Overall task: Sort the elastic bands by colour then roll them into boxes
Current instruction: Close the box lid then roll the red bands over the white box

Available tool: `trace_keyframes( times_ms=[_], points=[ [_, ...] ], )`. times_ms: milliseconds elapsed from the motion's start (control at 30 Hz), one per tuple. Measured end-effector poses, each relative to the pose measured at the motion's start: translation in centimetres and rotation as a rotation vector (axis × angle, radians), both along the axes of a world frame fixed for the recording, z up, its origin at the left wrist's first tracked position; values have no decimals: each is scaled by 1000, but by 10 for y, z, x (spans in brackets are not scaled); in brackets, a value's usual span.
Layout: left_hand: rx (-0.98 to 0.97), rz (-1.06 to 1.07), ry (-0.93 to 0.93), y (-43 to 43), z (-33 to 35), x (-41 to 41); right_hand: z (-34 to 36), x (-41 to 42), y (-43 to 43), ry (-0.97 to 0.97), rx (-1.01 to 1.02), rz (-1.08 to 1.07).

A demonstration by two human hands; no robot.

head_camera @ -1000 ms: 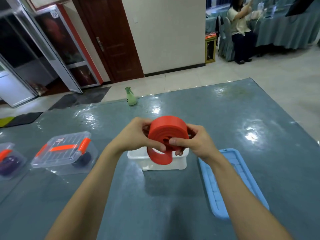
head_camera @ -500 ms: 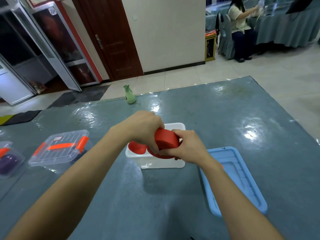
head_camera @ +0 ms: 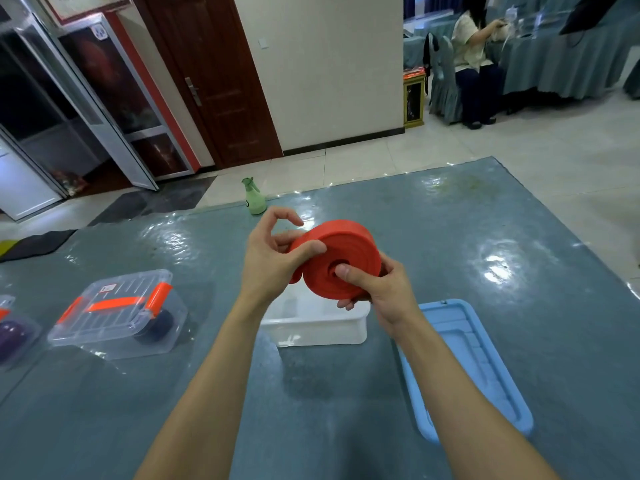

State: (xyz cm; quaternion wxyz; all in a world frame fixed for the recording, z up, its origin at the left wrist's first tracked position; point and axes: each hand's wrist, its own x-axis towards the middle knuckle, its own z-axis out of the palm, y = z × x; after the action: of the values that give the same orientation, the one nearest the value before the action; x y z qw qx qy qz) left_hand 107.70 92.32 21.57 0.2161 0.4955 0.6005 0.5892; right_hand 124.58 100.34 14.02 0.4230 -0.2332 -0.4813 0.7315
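A red elastic band (head_camera: 346,254), wound into a thick flat roll, is held in the air above an open white box (head_camera: 322,329). My right hand (head_camera: 377,289) grips the roll from below, its thumb pressed on the roll's centre. My left hand (head_camera: 273,258) holds the roll's left edge, thumb on the face and index finger raised off it. A short loose tail of the band hangs under the left thumb. The white box's inside looks bare where it shows.
A blue lid (head_camera: 474,365) lies upside down right of the white box. At the left stand a closed clear box with orange clips (head_camera: 121,311) holding a dark roll and another box (head_camera: 10,334) holding a purple roll. A green spray bottle (head_camera: 254,199) stands at the far table edge.
Half a second ago both hands pressed the red roll down at the white box. Now they have lifted it back up above the box, with its flat face turned toward me.
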Motion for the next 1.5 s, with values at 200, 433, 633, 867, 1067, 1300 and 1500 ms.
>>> trace_keyframes(
  times_ms=[200, 433, 633, 867, 1067, 1300, 1500],
  points=[
    [74, 59, 54, 4, -7, 9, -8, -7, -10, 57, -140, 17],
    [-53, 32, 44, 2, 6, -3, -6, -7, -11, 47, -151, 29],
    [-127, -131, 6, -12, -11, -1, -6, -10, -11, 119, -242, -50],
    [-94, 12, -63, -7, -35, 20, -15, -17, -17, 145, -367, -131],
    [-36, 171, 63, -10, -53, 36, -22, -25, -20, 171, -433, -142],
    [-102, 137, -188, -23, -68, 13, -34, -54, -38, 151, -545, -100],
    [-156, 130, -248, -26, -82, -45, -59, -71, -41, -338, -146, -49]
  ],
)
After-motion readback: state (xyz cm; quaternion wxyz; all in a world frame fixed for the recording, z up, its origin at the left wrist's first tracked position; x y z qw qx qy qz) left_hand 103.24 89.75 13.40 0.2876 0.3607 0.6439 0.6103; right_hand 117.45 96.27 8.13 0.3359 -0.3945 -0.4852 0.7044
